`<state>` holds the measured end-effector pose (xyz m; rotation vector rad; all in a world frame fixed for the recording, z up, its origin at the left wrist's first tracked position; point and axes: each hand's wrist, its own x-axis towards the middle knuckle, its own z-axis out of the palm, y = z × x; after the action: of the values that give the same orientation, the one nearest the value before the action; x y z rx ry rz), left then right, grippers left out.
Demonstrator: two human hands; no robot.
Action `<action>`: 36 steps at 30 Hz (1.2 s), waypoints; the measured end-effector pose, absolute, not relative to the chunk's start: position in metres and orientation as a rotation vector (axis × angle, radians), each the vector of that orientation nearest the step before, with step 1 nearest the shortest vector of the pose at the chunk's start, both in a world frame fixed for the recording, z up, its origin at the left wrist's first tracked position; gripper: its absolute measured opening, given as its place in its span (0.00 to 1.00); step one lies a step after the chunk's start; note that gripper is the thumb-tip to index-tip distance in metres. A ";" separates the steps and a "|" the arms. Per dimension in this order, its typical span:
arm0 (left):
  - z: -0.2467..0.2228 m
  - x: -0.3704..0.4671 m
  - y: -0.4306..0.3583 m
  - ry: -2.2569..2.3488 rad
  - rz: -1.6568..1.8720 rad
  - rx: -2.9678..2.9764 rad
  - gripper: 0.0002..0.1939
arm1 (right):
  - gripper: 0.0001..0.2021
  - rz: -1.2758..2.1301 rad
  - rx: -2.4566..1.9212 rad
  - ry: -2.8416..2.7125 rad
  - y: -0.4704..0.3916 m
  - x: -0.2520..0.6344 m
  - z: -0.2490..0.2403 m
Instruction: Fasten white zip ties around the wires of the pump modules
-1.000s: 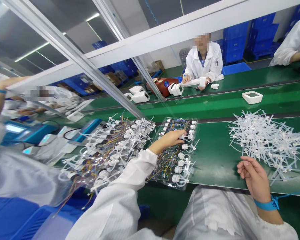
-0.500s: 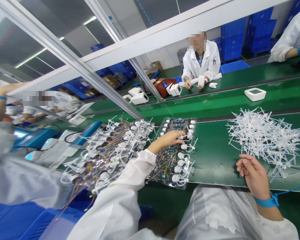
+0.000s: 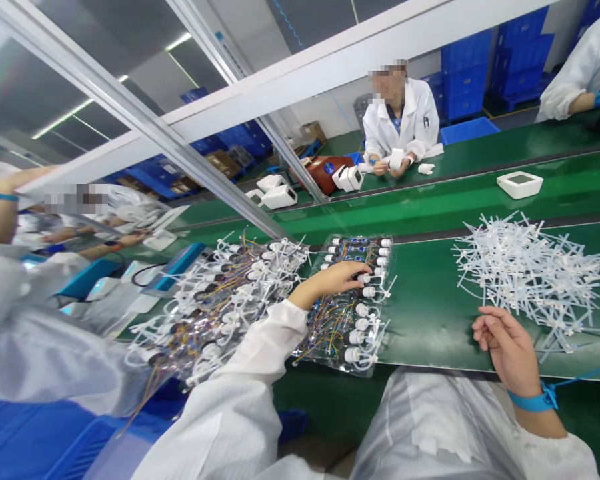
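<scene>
My left hand (image 3: 344, 279) reaches over a clear plastic tray (image 3: 391, 257). Its thumb and fingers close around the white end of a small pump (image 3: 365, 278) in that tray. Similar small pumps lie in rows there, with black bodies, white ends, coloured wires (image 3: 335, 327) and short white tubes (image 3: 380, 340). My right hand (image 3: 507, 347) rests by the table's front edge, its fingers loosely curled and the index finger stretched out; nothing shows in it. Just beyond it lies a heap of white tubes with small white connectors (image 3: 535, 273).
Left of the tray are more wired pumps in plastic trays (image 3: 230, 300). Blue-and-white devices (image 3: 175, 267) stand farther left, beside a co-worker's sleeve (image 3: 25, 293). A white monitor (image 3: 520, 185) sits on the green belt (image 3: 430, 207). Opposite, a co-worker (image 3: 403, 127) handles a white part. A metal frame post (image 3: 145, 127) crosses the view.
My left hand has shifted slightly and now closes round the white pump end. My right hand stays put. The white monitor on the belt has moved a little right.
</scene>
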<state>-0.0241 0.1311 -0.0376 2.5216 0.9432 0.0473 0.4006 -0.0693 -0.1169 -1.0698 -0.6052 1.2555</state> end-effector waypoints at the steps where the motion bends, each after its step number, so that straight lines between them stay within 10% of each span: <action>1: -0.038 -0.022 0.132 0.934 0.047 2.521 0.18 | 0.20 1.257 -1.071 -0.603 -0.069 0.401 -0.117; 36: -0.044 -0.002 0.145 0.833 0.072 2.532 0.13 | 0.21 1.266 -1.081 -0.613 -0.071 0.401 -0.119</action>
<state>-0.0018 0.1447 -0.0439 2.5320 0.8332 0.0724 0.4014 -0.0712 -0.1187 -1.0805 -0.6133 1.2662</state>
